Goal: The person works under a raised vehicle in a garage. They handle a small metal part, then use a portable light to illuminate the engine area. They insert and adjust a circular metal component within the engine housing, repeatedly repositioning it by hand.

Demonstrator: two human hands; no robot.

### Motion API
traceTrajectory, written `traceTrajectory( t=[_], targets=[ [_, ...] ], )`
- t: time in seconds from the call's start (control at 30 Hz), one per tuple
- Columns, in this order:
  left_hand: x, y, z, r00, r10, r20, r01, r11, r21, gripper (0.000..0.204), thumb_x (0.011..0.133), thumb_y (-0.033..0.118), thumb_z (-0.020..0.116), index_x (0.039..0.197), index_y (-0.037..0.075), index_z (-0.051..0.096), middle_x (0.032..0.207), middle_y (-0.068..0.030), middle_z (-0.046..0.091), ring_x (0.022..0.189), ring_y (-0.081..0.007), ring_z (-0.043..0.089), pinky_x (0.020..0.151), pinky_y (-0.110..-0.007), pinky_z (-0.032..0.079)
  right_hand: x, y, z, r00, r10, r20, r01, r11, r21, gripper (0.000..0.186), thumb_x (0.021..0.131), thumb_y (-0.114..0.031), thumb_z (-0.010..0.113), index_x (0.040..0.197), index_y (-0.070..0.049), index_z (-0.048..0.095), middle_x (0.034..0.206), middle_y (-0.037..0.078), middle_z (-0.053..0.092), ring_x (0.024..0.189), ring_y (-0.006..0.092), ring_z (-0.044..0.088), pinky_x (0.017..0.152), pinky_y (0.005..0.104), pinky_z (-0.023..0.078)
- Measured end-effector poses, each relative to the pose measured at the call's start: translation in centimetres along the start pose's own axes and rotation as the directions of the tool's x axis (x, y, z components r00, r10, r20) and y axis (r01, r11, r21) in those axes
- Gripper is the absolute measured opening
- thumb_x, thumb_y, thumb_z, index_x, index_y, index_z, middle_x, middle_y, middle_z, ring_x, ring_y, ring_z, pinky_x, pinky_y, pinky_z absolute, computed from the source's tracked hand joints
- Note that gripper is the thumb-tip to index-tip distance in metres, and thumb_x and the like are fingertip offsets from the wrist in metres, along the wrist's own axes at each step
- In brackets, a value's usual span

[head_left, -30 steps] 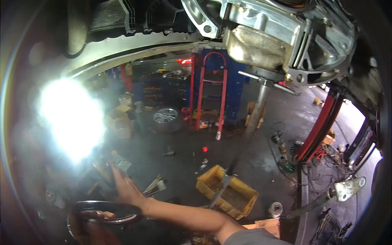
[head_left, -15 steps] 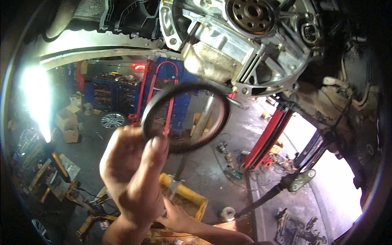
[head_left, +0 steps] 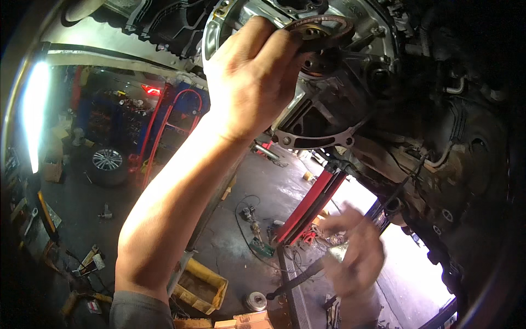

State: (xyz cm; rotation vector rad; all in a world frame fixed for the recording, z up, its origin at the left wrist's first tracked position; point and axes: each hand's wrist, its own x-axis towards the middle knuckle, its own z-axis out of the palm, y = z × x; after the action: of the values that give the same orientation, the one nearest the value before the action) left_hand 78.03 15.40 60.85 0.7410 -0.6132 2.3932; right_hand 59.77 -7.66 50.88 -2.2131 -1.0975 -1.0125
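Observation:
My left hand (head_left: 252,77) is raised to the engine block (head_left: 350,93), its fingers closed on a thin black round oil seal (head_left: 335,18). The seal is tilted and lies in front of the upper part of the bronze-coloured crankshaft flange (head_left: 316,64). Whether it touches the block I cannot tell, and my fingers hide its left part. Lower and to the right is my right hand (head_left: 355,255), apart from the engine and smeared by motion. Its fingers are too blurred to show whether they hold anything.
A bright work lamp (head_left: 35,120) stands at the left. Dark underbody parts (head_left: 455,142) hang at the right. Below are a red lift post (head_left: 312,205), a yellow bin (head_left: 200,285), a wheel (head_left: 107,160), a red hand truck (head_left: 170,129) and loose parts (head_left: 257,236) on the floor.
My left hand has lifted the oil seal up and right to the engine block. My right hand has moved from beneath the left wrist out to the right. The view has shifted.

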Motion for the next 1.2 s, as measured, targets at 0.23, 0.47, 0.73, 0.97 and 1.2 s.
traceTrajectory(
  t=[0.23,0.47,0.73,0.97,1.2],
  targets=[
    [-0.7,-1.2,2.9,0.967,0.157,0.202,-0.170,0.984,0.048,0.015,0.077,0.018,0.076,0.090,0.017,0.070,0.091,0.0002,0.060,0.081,-0.0186,0.062,0.071,-0.035,0.046,12.7,2.6,-2.8,0.870,-0.056,-0.490,-0.015,0.990,-0.139,0.041,0.104,-0.018,0.068,0.139,0.004,0.061,0.097,0.003,0.066,0.086,0.0083,0.059,0.079,0.0250,0.050],
    [-1.0,-1.9,2.5,0.914,0.216,0.343,-0.225,0.974,-0.015,0.033,0.070,0.009,0.075,0.103,0.014,0.075,0.105,-0.0022,0.065,0.086,-0.0226,0.063,0.072,-0.036,0.049,20.6,4.7,-4.7,0.876,-0.190,-0.444,-0.046,0.882,-0.468,0.040,0.099,-0.030,0.075,0.126,-0.001,0.071,0.112,0.016,0.076,0.103,0.0203,0.071,0.093,0.0329,0.054],
    [-1.5,-2.7,2.4,0.903,0.146,0.403,-0.126,0.989,-0.077,0.037,0.075,0.008,0.077,0.111,0.007,0.073,0.108,-0.0089,0.066,0.094,-0.0284,0.066,0.079,-0.038,0.057,24.5,8.0,-4.7,0.906,-0.061,-0.419,-0.113,0.919,-0.378,0.024,0.092,-0.016,0.072,0.112,-0.004,0.076,0.101,0.017,0.079,0.094,0.0285,0.077,0.085,0.0376,0.058],
    [-2.5,-2.4,2.3,0.914,0.079,0.399,-0.043,0.994,-0.096,0.038,0.076,0.009,0.081,0.113,0.003,0.071,0.109,-0.0099,0.067,0.097,-0.0299,0.067,0.084,-0.040,0.057,24.8,7.1,-3.7,0.902,-0.053,-0.429,-0.148,0.894,-0.422,0.024,0.090,-0.018,0.074,0.110,-0.005,0.076,0.100,0.017,0.079,0.094,0.0308,0.077,0.086,0.0389,0.058],
    [-3.4,-1.4,2.4,0.934,-0.030,0.356,0.091,0.984,-0.156,0.035,0.075,0.008,0.084,0.107,0.003,0.071,0.108,-0.0114,0.068,0.096,-0.0324,0.068,0.083,-0.042,0.057,26.0,5.8,-4.4,0.927,-0.092,-0.365,-0.134,0.825,-0.549,0.019,0.091,-0.015,0.076,0.102,0.001,0.074,0.092,0.012,0.077,0.081,0.0214,0.071,0.077,0.0340,0.055]
  ],
)
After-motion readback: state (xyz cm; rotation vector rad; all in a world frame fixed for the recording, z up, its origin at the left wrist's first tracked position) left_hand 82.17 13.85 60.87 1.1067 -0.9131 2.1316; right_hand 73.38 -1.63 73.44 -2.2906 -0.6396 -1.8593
